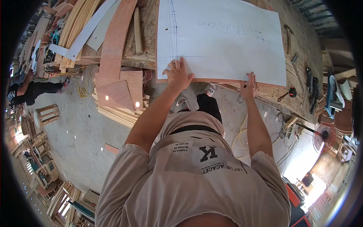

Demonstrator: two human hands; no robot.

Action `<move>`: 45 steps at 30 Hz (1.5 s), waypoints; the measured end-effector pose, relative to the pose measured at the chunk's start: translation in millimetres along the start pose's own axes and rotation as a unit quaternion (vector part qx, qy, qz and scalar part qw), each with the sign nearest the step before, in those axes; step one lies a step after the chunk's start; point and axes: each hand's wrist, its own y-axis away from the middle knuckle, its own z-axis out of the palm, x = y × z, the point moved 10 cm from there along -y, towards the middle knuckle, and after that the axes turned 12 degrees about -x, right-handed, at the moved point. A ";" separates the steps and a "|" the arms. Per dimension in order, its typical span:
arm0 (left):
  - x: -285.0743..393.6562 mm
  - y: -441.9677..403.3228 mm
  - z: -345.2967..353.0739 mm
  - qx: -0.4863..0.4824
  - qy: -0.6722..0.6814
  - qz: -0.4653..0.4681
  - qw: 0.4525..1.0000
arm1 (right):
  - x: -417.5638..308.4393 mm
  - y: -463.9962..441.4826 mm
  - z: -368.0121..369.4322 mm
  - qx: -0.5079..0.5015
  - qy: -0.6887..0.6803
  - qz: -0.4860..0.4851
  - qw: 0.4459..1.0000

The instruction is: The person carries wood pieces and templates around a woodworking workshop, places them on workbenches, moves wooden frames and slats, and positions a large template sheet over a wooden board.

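Note:
A large white sheet (227, 45) with thin ruled lines at its left side and handwriting lies on a reddish board on the workbench. My left hand (179, 75) rests on the sheet's near left part, its fingers spread and nothing held. At the near edge, further right, my right hand (248, 87) touches the sheet and board with its fingertips. A slim, dark-tipped pen shows between its fingers, mostly hidden by them.
The wooden workbench (297, 81) bears a tape measure (292, 92), a hammer (289, 31) and dark clamps. Wood strips and curved panels lie left. Below stand stacked boards (117, 89); a fan (325, 135) is right. Another person (36, 90) is far left.

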 end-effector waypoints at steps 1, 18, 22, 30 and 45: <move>0.3 0.8 -0.4 0.003 0.001 0.001 1.000 | 1.8 0.6 1.3 -0.006 0.002 0.005 1.000; -9.4 28.8 21.6 0.115 0.056 0.049 0.991 | -6.6 2.1 2.0 0.001 -0.002 -0.006 1.000; -19.1 28.6 24.4 0.132 0.079 0.044 0.987 | -13.7 0.3 9.2 0.002 -0.010 -0.014 1.000; 29.1 17.4 8.0 0.154 0.154 0.117 0.969 | 103.6 -4.4 36.1 -0.020 -0.313 0.086 0.946; -22.7 1.0 12.0 0.143 0.053 0.060 0.987 | -12.2 -27.1 -17.4 0.002 -0.024 -0.028 0.999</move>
